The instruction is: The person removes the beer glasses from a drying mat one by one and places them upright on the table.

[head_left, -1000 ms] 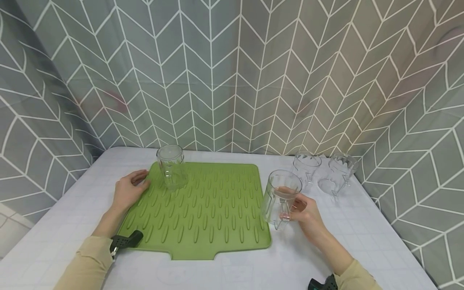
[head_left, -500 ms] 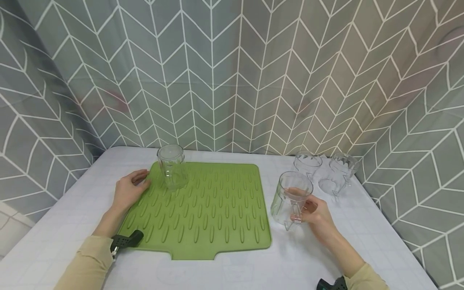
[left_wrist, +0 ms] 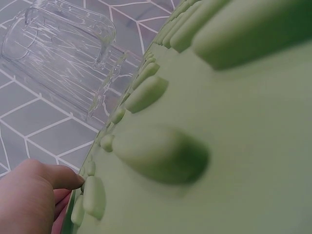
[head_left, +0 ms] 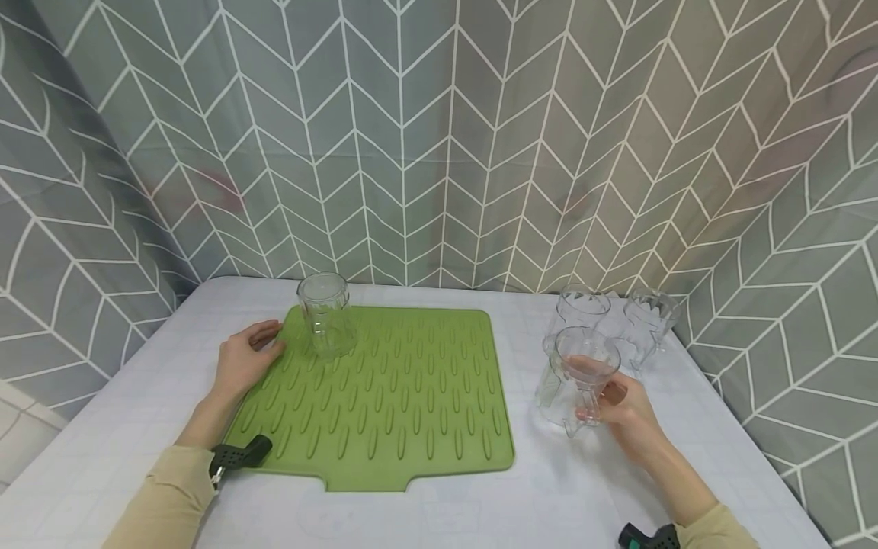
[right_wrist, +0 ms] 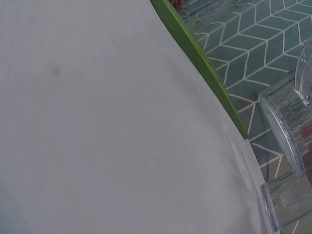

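In the head view, the left hand (head_left: 248, 360) lies at left, palm side toward the green drying mat (head_left: 411, 396), fingers loosely bent, thumb at its edge. A glass mug stands on the mat's far left corner. At lower right, the right hand (head_left: 629, 412) reaches inward and grips the handle of a second mug (head_left: 561, 389), just right of the mat. The left wrist view shows the thumb touching the mat's rim, lower left. In the right wrist view, reddish fingers show through glass at the right edge.
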`<state>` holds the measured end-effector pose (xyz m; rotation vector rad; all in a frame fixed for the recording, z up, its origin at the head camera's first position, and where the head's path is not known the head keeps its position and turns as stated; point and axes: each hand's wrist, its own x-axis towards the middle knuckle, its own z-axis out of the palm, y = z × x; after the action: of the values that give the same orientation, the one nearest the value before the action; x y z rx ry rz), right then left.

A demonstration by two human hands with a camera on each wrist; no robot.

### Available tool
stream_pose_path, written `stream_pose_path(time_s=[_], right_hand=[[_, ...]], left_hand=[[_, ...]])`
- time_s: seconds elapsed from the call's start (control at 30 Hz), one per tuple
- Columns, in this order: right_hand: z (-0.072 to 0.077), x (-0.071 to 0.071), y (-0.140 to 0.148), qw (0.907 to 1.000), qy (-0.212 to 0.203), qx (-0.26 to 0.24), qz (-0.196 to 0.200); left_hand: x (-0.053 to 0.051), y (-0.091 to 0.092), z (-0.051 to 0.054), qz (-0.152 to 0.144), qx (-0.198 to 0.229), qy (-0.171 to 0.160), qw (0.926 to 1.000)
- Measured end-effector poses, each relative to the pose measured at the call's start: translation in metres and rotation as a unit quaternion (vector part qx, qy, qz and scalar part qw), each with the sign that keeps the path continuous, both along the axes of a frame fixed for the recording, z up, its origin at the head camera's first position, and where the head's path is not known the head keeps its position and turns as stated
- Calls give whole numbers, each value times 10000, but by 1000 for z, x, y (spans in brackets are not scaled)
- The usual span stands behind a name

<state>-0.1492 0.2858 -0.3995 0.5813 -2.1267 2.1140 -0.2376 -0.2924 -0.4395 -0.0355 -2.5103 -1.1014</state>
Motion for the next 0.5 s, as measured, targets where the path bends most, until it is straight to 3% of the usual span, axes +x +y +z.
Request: stream_pose_path(time_s=[0.5], right_hand=[[-2,-2,30,9999,8,-141,-71]], left_hand=[[1,1,3,19,40,-11,10000]])
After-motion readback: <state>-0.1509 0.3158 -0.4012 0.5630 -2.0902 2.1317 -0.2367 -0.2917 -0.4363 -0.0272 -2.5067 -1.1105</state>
